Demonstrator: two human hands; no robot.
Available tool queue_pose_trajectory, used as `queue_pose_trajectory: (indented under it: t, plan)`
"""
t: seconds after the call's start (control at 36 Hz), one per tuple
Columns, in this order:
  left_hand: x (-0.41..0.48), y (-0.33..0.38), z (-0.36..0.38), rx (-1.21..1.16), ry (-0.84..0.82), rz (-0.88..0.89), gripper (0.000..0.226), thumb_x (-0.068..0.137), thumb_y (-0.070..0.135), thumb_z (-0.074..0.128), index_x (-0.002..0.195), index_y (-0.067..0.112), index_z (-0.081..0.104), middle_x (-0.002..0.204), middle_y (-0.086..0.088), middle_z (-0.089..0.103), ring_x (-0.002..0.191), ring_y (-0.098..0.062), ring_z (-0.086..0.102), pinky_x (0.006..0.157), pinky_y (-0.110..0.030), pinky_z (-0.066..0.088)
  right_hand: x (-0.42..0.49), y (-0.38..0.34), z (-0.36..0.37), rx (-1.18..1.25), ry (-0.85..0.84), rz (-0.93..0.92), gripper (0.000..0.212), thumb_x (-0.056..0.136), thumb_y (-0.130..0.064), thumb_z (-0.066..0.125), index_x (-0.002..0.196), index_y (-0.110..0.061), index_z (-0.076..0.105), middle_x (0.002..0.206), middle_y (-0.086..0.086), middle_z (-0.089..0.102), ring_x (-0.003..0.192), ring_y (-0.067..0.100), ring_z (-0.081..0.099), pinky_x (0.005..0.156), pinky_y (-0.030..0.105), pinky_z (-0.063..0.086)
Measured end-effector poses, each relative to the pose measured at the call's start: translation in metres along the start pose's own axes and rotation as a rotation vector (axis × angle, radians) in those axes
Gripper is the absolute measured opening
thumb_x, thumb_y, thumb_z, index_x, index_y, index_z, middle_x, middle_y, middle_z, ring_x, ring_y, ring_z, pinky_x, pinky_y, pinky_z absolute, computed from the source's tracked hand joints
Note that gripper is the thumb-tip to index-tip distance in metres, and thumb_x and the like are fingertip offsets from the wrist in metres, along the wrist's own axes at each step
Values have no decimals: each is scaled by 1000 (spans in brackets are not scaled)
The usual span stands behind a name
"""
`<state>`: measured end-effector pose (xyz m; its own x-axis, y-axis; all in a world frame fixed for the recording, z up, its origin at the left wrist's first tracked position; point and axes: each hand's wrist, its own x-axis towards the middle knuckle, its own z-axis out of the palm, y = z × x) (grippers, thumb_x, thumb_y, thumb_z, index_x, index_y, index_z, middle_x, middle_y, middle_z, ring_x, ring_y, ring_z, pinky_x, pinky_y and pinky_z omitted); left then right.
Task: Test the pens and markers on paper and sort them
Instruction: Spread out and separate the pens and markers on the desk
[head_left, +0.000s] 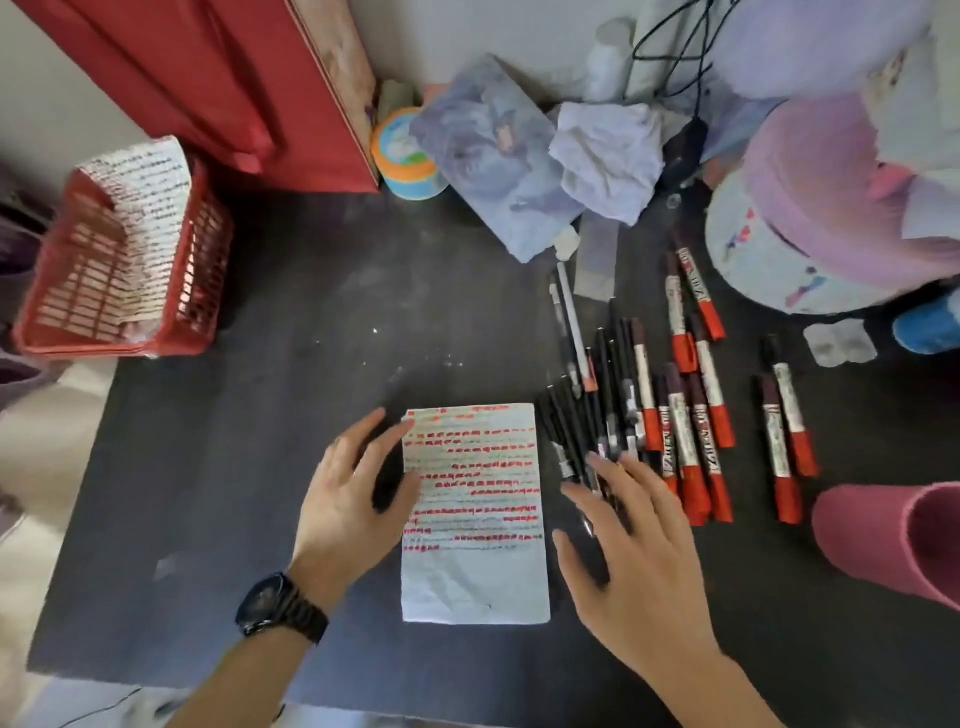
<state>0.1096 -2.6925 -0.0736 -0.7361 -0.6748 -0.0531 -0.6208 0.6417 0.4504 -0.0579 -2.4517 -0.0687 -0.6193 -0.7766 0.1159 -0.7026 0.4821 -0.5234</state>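
The person's left hand (353, 499) lies flat with its fingers spread and relaxed, holding nothing, its fingertips at the left edge of a sheet of paper (475, 577). The right hand (634, 545) is likewise spread wide and holds nothing. Its fingertips reach over the near ends of a bunch of black pens (587, 415); whether they touch the pens is unclear. The paper sits between the two hands on a dark table (260, 415), its upper part covered in rows of red marks. Just right of the black pens lie several red-capped markers (691, 441) side by side, and two more markers (784, 431) lie apart, farther right. A pink cup (893, 540) lies on its side at the right edge. A black wristwatch (280, 605) is on the left wrist. At far left stands a red basket (202, 291) holding another written sheet (150, 208).
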Motion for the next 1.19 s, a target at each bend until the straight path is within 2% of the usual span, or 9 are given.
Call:
queue_pose_trajectory:
  t: [0.14,0.31,0.42,0.5,0.61,0.86,1.0,1.08,1.19]
  plan:
    - [8,-12,20,53,8,147,55,93,47,50,140,18,57,155,-7,42,143,-29,39,116,-55,32,36,8,13,-171,-27,-77,54,89,-52,58,135,-23,59,157,3,40,151,30,24,115,58,30]
    - [3,-26,30,104,9,201,61,95,60,39,147,30,48,162,4,31,152,-17,23,123,-50,22,87,18,17,-311,49,-85,67,91,-63,41,147,-26,42,161,2,32,152,30,19,117,56,26]
    - [0,-26,33,123,-6,213,65,93,66,31,149,36,42,164,9,24,153,-11,13,125,-43,13,113,23,32,-418,-103,12,70,98,-62,25,156,-24,27,167,-3,18,155,25,4,122,55,10]
    - [-7,-24,30,114,-3,233,70,89,70,26,149,38,39,164,11,21,154,-10,11,126,-39,8,109,21,38,-406,-127,49,64,101,-56,24,156,-23,29,167,-5,17,154,20,7,124,50,5]
    - [-22,-25,30,95,-28,248,71,84,73,24,147,42,38,163,16,21,152,-6,11,125,-31,2,93,11,33,-364,-118,68,60,103,-51,29,151,-18,42,163,-4,31,152,17,20,125,44,12]
    - [-50,-25,31,19,1,238,57,91,67,40,144,46,35,161,19,19,148,-6,18,123,-29,12,26,-6,12,-342,-138,52,62,103,-55,26,149,-19,47,162,-6,33,152,14,18,125,34,12]
    - [-36,14,20,-38,83,304,70,92,71,38,152,37,26,161,16,18,148,-9,19,123,-31,18,0,5,5,-223,-6,28,52,100,-53,40,145,-28,48,158,-12,37,149,7,24,119,22,16]
    - [-23,50,24,61,55,398,82,86,80,32,154,37,20,164,10,12,152,-15,9,124,-36,12,-9,21,-2,-194,88,59,47,99,-50,45,142,-31,50,156,-16,36,146,5,26,118,21,21]
    - [-1,100,47,187,-70,422,115,60,101,30,156,44,1,168,2,-12,154,-28,-12,124,-48,-3,-2,42,-14,-172,291,174,48,97,-46,52,141,-26,52,153,-11,42,146,8,27,117,20,15]
